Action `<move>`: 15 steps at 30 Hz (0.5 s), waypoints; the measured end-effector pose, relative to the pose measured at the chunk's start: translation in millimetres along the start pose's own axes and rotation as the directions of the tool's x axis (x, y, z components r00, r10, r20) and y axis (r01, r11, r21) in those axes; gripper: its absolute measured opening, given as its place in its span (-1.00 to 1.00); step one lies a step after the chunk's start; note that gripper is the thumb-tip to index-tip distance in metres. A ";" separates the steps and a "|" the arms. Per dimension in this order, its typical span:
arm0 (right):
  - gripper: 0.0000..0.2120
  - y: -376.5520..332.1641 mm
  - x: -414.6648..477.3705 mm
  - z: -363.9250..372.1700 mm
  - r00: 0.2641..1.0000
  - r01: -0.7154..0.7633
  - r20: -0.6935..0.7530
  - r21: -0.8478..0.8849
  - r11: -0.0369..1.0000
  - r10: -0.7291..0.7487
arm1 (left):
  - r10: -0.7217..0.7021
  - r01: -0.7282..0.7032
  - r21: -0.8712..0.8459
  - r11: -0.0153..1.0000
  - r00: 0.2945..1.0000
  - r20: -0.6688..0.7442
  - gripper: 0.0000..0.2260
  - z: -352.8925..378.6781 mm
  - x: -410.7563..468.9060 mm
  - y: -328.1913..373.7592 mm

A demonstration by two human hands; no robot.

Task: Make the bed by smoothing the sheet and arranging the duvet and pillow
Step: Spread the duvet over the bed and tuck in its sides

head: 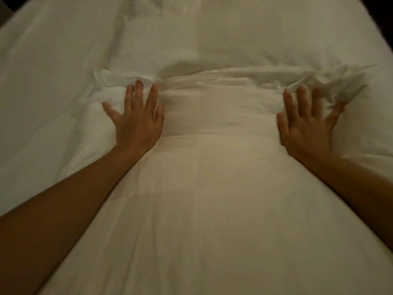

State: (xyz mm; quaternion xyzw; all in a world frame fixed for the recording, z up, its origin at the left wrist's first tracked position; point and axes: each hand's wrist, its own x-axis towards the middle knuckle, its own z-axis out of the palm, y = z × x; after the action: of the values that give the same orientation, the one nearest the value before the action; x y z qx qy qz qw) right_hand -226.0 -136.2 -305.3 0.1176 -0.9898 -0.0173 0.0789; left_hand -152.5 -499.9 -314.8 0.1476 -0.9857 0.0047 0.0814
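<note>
2 hands flat on bedding, head view. Left hand [136, 122] palm down, fingers [139, 90] straight and spread wide, holding nothing, pressing on the far end of the white duvet [212, 188]. Right hand [306, 128] same: palm down, fingers [302, 96] splayed, tips touching the crumpled edge [331, 86] of the duvet.

Duvet runs from the bottom of the frame up the middle of the bed, ending in a bunched, wrinkled hem just past both hands. Could be a folded duvet or a long pillow; soft focus, going with duvet. Sheet [53, 71] lies underneath, visible left, right and beyond, with creases fanning out past the hem. No separate pillow that I can make out.

Step, as a guess: flattening and squaring the duvet's far end.

Risks:
- Pushing forward with flat palms may shove the hem into tighter bunches rather than smoothing it, since nothing is gripped.
- Friction could drag the sheet below and add creases to it.
- Uneven pressure between the 2 hands would skew the duvet off the bed's line.
- Right-side hem is the messiest; palms alone may not clear it, pinching and pulling probably needed.
</note>
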 end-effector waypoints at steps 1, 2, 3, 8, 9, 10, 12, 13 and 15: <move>-0.45 -0.6 1.1 2.7 1.000 0.007 -0.005 0.011 1.000 -0.007 | -0.002 0.002 -0.003 1.000 1.000 0.003 -0.50 3.2 1.0 -0.7; -0.45 -0.5 1.9 4.9 1.000 0.011 -0.006 0.019 1.000 -0.011 | 0.000 0.000 -0.005 1.000 1.000 0.005 -0.50 5.2 1.8 -1.2; -0.45 -0.2 2.4 5.9 1.000 0.009 -0.003 0.021 1.000 -0.009 | 0.002 -0.002 -0.006 1.000 1.000 0.011 -0.50 6.5 3.0 -1.2; -0.43 -1.3 8.7 9.0 0.994 -0.003 0.105 -0.006 1.000 0.004 | 0.008 -0.012 0.047 0.999 0.996 0.088 -0.48 -0.3 4.5 4.1; -0.42 -0.4 10.7 4.3 0.990 -0.002 0.140 -0.003 1.000 0.003 | 0.013 -0.021 0.067 0.998 0.993 0.115 -0.49 -6.9 3.5 5.7; -0.42 0.7 10.2 -0.5 0.985 -0.005 0.171 -0.015 1.000 0.008 | 0.019 -0.031 0.095 0.995 0.991 0.132 -0.49 -12.8 2.0 6.2; -0.44 3.6 8.0 -11.8 0.972 -0.031 0.229 -0.062 0.998 0.044 | -0.002 -0.028 0.149 0.988 0.980 0.200 -0.51 -32.0 -0.8 8.8; -0.44 0.7 6.6 -22.1 0.961 -0.065 0.264 -0.054 0.996 0.077 | -0.023 -0.019 0.162 0.987 0.966 0.256 -0.52 -46.6 -2.6 12.0; -0.45 -17.3 -3.6 -56.7 0.947 -0.130 0.297 0.008 0.991 0.122 | -0.051 0.014 0.106 0.994 0.932 0.360 -0.53 -85.0 -15.6 24.2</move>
State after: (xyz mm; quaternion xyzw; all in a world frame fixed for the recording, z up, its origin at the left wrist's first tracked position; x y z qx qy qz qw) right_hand -209.5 -153.1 -250.8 0.0512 -0.9960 -0.0159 -0.0708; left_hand -131.3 -469.4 -233.1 0.1661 -0.9797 0.0261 -0.1091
